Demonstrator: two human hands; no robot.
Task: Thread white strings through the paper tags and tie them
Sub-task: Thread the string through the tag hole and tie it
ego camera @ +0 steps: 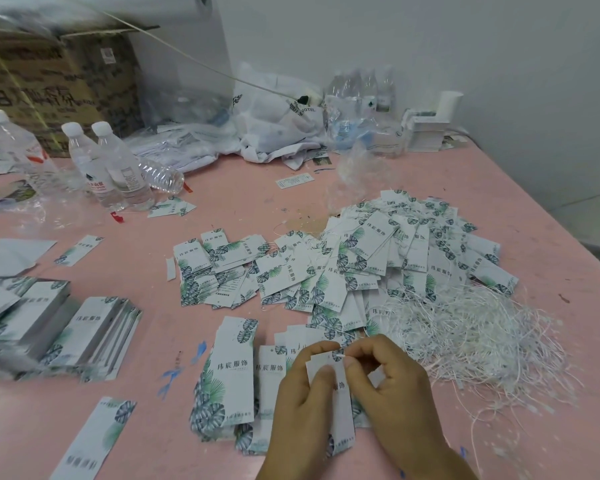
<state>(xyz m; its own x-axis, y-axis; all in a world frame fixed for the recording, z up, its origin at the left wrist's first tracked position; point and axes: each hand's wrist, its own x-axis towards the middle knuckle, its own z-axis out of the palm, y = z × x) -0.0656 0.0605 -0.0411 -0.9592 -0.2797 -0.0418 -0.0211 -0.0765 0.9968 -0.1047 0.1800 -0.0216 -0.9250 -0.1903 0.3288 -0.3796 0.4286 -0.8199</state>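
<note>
The paper tag (338, 393) in hand sits low and centre over the pink counter (326, 195), held upright-ish with its long axis running away from the person, the punched end at the top, farthest from the wrists. The left hand (302, 403) grips it from the left side, thumb across the face. The right hand (392, 386) meets it at that top end, where its fingertips (349, 358) pinch a short white string (340, 356) lying across the hole region; whether the end has passed through is too small to tell. So the coming move, as I judge it, turns on that top corner: the string lies just left of the right fingertips and touching the tag, and the right hand is the nearer one to feed or pull it, while the left only steadies. Neither hand is slack; each is closed on its piece. Counting: two hands, one tag in them, one string visibly pinched. Loose strings (471, 334) form one tangled heap just right of the hands, far too many to count. Finished or waiting tags (378, 258) lie in one large scatter beyond, again uncountable, with one fanned stack (226, 379) just left of the hands and two boxed-looking blocks (66, 320) at far left. Three upright bottles (108, 161) stand at the back left, one more lies beside them.
</note>
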